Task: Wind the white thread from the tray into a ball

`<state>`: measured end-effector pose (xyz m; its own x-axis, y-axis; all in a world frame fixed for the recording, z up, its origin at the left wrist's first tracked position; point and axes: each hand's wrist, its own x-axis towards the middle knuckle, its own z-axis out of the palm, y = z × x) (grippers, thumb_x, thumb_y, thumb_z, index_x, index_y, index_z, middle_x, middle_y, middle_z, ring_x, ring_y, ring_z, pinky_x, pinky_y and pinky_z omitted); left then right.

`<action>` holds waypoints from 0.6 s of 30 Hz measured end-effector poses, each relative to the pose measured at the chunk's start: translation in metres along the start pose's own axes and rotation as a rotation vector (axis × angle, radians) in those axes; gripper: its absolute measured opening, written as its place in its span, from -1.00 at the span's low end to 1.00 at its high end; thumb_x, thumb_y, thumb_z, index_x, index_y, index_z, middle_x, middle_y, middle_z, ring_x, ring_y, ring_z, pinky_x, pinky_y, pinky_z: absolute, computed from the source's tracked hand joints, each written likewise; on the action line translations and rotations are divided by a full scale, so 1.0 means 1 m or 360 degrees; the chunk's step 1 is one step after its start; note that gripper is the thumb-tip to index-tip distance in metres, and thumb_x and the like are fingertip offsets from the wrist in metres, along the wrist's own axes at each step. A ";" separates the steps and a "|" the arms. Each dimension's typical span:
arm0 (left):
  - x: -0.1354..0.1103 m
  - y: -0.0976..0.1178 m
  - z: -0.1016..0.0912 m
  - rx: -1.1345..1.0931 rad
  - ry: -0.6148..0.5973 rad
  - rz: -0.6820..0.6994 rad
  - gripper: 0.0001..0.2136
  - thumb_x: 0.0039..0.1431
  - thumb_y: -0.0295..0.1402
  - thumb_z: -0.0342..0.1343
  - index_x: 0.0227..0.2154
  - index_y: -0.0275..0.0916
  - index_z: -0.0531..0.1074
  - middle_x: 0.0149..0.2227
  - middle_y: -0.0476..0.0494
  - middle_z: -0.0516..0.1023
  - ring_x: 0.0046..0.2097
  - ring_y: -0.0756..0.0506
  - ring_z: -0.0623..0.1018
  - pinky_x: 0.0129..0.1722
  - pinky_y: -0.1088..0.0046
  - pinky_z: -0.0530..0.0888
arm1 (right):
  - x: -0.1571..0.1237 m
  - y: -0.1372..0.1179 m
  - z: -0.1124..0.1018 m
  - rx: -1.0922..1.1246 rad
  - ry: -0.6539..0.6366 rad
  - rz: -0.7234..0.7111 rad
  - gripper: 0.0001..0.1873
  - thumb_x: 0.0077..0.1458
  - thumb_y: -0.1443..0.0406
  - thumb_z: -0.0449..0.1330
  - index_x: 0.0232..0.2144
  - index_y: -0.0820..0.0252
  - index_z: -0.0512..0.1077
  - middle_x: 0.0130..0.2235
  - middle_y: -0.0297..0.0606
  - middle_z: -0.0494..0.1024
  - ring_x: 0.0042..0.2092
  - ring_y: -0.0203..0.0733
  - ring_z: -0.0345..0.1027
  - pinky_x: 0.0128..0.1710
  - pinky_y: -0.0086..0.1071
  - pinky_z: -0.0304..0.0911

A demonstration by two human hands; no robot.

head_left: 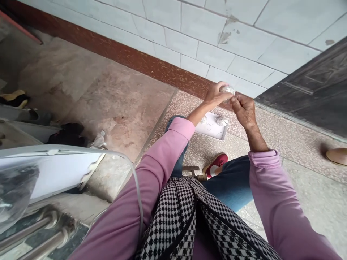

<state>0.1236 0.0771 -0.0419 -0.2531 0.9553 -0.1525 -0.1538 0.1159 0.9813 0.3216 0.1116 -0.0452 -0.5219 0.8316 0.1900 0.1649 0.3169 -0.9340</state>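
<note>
My left hand is closed around a whitish, rough-looking ball, held up in front of the tiled wall. Close by its lower right side, my right hand is closed in a pinch. Whatever lies between those fingertips is too small to make out. On the floor below is a shallow white box. A similar whitish lump sits in its right part, and another shows partly behind my left wrist. Thin dark strands lie across the bottom of the box.
A white tiled wall with a brown base strip runs behind my hands. At the right is a dark door, with a tan rounded object on the floor. A white cable passes by my left arm. Metal rails stand lower left.
</note>
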 end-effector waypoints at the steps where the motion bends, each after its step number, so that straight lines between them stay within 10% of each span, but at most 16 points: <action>1: -0.003 0.001 -0.001 0.0011 -0.0122 -0.0049 -0.71 0.27 -0.43 0.59 0.00 -0.21 0.70 0.12 -0.34 0.82 0.39 -0.45 0.72 0.44 -0.01 0.61 | 0.000 -0.001 -0.005 -0.0039 0.0078 -0.0024 -0.30 0.47 -0.26 0.62 -0.41 -0.03 0.44 -0.44 -0.26 0.33 -0.35 -0.06 0.10 -0.35 -0.15 0.13; 9: -0.025 0.008 0.010 -0.0382 -0.0733 -0.0404 -0.77 0.57 -0.18 0.56 -0.06 -0.23 0.74 -0.15 -0.32 0.76 -0.13 -0.18 0.63 0.11 0.09 0.62 | 0.005 0.001 -0.034 0.0002 0.0366 0.0035 -0.22 0.35 -0.44 0.55 -0.36 -0.06 0.33 -0.45 -0.39 0.10 -0.44 -0.18 -0.08 -0.43 -0.20 -0.02; 14: -0.031 0.020 0.011 -0.0565 -0.0742 -0.0361 -0.66 0.47 -0.17 0.68 0.05 -0.25 0.72 -0.07 -0.41 0.83 0.00 -0.29 0.75 0.10 0.13 0.73 | 0.007 0.003 -0.029 0.0225 0.0450 0.0061 -0.14 0.17 -0.46 0.67 -0.32 -0.03 0.35 -0.41 -0.35 0.20 -0.45 -0.21 -0.08 -0.48 -0.27 -0.13; 18: -0.033 0.027 0.008 -0.0565 -0.0647 -0.0281 -0.69 0.46 -0.24 0.65 0.05 -0.22 0.68 0.03 -0.40 0.86 0.12 -0.35 0.80 0.21 0.07 0.78 | 0.006 -0.006 -0.013 0.0197 0.0440 0.0177 -0.26 0.35 -0.34 0.63 -0.30 -0.01 0.39 -0.35 -0.29 0.34 -0.32 -0.09 0.25 -0.32 -0.21 0.26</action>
<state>0.1355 0.0510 -0.0096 0.1830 0.9657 -0.1843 -0.4898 0.2521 0.8346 0.3283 0.1209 -0.0339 -0.2564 0.9558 0.1437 0.0962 0.1732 -0.9802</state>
